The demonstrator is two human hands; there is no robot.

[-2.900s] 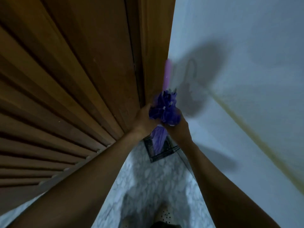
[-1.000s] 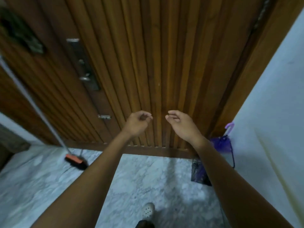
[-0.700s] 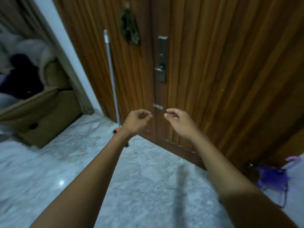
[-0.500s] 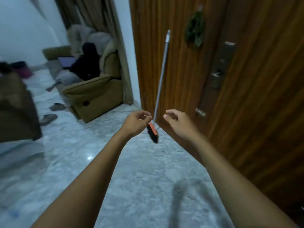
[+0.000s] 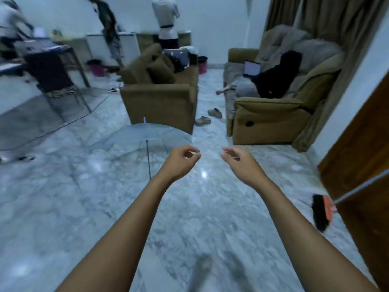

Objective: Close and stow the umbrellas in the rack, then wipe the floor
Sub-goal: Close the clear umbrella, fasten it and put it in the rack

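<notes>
We face the marble floor (image 5: 63, 207), the open clear umbrella (image 5: 145, 135) lying at eleven o'clock ahead. Our left hand (image 5: 181, 161) and right hand (image 5: 240, 163) hang loosely curled, each grip empty. We should reach its shaft, steady the canopy, then collapse it.

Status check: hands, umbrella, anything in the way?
Left hand and right hand empty, loosely curled. Clear umbrella open on floor ahead. Path clear; broom leaning by door.
</notes>
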